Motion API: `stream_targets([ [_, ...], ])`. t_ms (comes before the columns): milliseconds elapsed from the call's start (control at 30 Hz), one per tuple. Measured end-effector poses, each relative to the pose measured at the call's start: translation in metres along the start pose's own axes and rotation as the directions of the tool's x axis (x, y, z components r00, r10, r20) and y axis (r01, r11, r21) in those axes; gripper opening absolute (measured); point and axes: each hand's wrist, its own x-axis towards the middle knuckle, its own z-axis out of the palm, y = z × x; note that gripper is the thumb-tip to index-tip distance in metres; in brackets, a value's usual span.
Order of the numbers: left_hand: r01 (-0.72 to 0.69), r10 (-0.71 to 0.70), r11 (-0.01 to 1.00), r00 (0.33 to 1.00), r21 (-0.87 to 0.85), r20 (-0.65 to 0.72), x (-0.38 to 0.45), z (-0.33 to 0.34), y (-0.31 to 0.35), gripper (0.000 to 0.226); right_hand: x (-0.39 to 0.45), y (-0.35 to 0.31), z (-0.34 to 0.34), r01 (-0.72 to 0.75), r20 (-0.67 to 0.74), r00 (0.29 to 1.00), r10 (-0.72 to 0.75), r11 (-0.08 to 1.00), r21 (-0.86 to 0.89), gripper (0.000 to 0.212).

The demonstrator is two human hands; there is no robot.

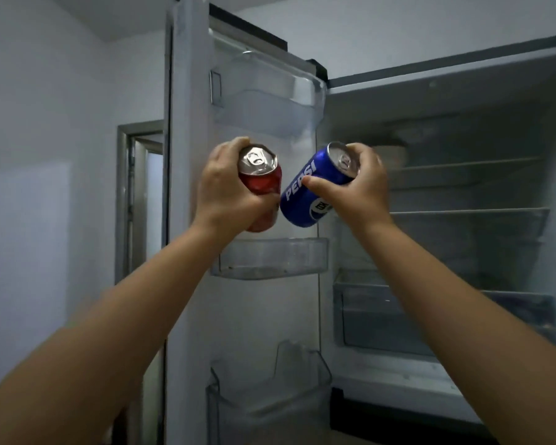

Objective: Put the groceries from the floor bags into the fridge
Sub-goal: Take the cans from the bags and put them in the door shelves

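Note:
My left hand [225, 191] grips a red soda can [264, 184], held up in front of the open fridge door [187, 220]. My right hand [360, 187] grips a blue Pepsi can [305, 194], tilted with its top toward the fridge interior. The two cans nearly touch at their lower ends. Both hang above the middle door shelf [270, 258], which looks bare. The floor bags are out of view.
The door also has an upper covered bin [270, 101] and a lower bin [270, 390]. Inside the fridge are wire-edged shelves [463, 213] and a crisper drawer [430, 316]. A white bowl-like object [392, 155] sits on the top shelf. A doorway [142, 187] lies left.

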Motion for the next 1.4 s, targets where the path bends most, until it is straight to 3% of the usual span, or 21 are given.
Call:
stream_targets([
  [133,0.166,-0.173,0.982,0.983,0.094,0.07,0.003,0.014,-0.003,0.081,0.01,0.023,0.018,-0.059,0.157,0.987,0.04,0.991,0.118,0.063],
  [267,0.253,-0.276,0.948,0.956,0.193,0.103,0.0,0.016,0.002,0.08,0.021,0.037,0.027,-0.071,0.307,0.952,0.004,0.975,0.209,0.037],
  [400,0.392,-0.449,0.869,0.881,0.302,0.149,0.009,0.02,0.009,0.058,0.033,0.049,0.036,-0.144,0.42,0.907,0.027,0.958,0.249,0.025],
  [467,0.491,-0.554,0.817,0.813,0.301,0.18,0.015,0.022,0.01,0.043,0.038,0.057,0.04,-0.158,0.504,0.863,0.028,0.963,0.216,0.025],
  [567,0.579,-0.667,0.733,0.715,0.357,0.209,0.023,0.026,0.011,0.04,0.039,0.064,0.047,-0.076,0.605,0.796,0.017,0.995,0.072,0.029],
  [733,0.525,-0.745,0.623,0.625,0.58,0.234,0.03,0.032,0.02,0.037,0.039,0.072,0.056,0.05,0.598,0.801,0.016,0.994,-0.094,0.038],
  [867,0.215,-0.678,0.542,0.683,0.812,0.272,0.017,0.041,0.017,0.043,0.035,0.077,0.063,0.07,0.637,0.77,0.043,0.986,-0.151,0.04],
  [967,0.109,-0.611,0.515,0.742,0.85,0.276,0.005,0.04,0.019,0.039,0.032,0.078,0.061,0.096,0.653,0.756,0.044,0.98,-0.176,0.039],
  [1100,0.055,-0.561,0.482,0.786,0.875,0.26,-0.005,0.03,0.028,0.031,0.03,0.075,0.058,0.167,0.632,0.775,0.002,0.964,-0.208,0.035],
  [1400,0.045,-0.364,0.4,0.925,0.916,0.113,-0.025,-0.03,0.041,0.033,0.002,0.038,0.051,0.392,0.549,0.774,-0.316,0.92,-0.023,0.03],
])
